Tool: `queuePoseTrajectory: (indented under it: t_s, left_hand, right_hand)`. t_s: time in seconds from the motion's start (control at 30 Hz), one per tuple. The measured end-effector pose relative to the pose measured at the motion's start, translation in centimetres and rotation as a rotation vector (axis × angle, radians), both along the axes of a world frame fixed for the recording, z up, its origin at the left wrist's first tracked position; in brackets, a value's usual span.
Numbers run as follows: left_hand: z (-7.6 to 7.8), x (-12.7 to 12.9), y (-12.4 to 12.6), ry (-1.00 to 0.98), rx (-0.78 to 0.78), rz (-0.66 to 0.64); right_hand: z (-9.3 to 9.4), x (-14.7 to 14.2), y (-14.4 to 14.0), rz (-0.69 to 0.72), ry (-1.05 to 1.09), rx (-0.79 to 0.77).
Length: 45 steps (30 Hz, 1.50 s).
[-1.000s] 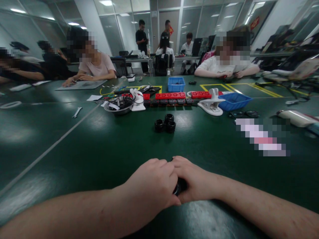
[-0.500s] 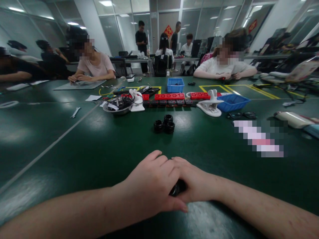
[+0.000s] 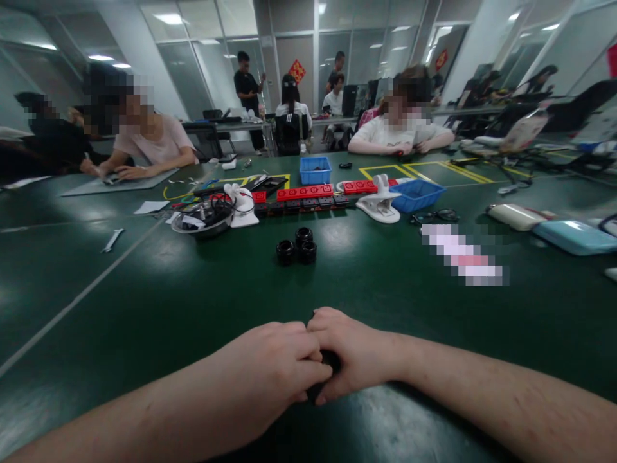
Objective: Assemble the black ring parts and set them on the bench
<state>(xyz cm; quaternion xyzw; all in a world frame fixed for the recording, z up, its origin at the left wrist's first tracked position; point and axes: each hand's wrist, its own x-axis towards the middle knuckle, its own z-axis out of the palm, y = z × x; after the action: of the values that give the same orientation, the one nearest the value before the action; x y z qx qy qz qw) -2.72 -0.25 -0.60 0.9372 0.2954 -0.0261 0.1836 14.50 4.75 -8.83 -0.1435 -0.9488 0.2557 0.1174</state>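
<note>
My left hand (image 3: 274, 366) and my right hand (image 3: 354, 354) are pressed together low over the green table (image 3: 193, 296), both closed around one small black round part (image 3: 329, 361). Only a dark sliver of it shows between the fingers. Farther out on the table, three black ring-shaped parts (image 3: 297, 245) sit in a tight cluster, well apart from my hands.
Beyond the rings lie red and black power strips (image 3: 304, 192), a metal bowl of cables (image 3: 202, 215), two white clamps (image 3: 378, 202), two blue bins (image 3: 417, 193), glasses (image 3: 435, 216), a wrench (image 3: 112, 240). People sit across the table; others stand behind.
The view has swung to the right, so everything on the table sits further left. My fingers have curled tighter over the black part, which shows less than before.
</note>
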Motion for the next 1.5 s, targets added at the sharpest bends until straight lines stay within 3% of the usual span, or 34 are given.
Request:
queuePoseTrajectory:
  t_s: [0.3,0.53,0.77,0.87,1.0,1.1,1.17,1.33,1.5]
  left_hand:
    - [-0.5,1.5,-0.2,0.193,0.097,0.166]
    - [-2.8,1.5,-0.7,0.099,0.355,0.189]
    - [-4.0,1.4,-1.4,0.039,0.511,0.338]
    - [-3.5,1.6,-1.2,0.093,0.463,0.373]
    - [-1.6,1.2,-0.4,0.192,0.254,0.416]
    - [-0.5,-0.4,0.1,0.183,0.161,0.406]
    - [-0.6,-2.1,0.2,0.146,0.12,0.358]
    - [-3.6,-4.6,-0.1,0.042,-0.001,0.373]
    - [-7.2,-2.4,-0.8,-0.17,-0.075,0.313]
  right_hand:
    - [0.1,0.0,0.0,-0.009,0.0,0.013]
    - [0.1,-0.1,0.0,-0.011,-0.025,0.032]
    - [-0.2,-0.1,0.0,-0.007,-0.016,0.075]
    - [-0.2,-0.1,0.1,0.001,-0.019,0.08]
    - [0.2,0.2,0.0,-0.006,0.025,0.01]
    - [0.7,0.5,-0.2,-0.063,0.057,-0.055]
    - [1.1,0.7,-0.5,-0.125,0.126,-0.033]
    - [1.5,0.6,-1.7,-0.225,0.299,0.169]
    - [1.2,-0.2,-2.7,-0.193,0.188,0.34]
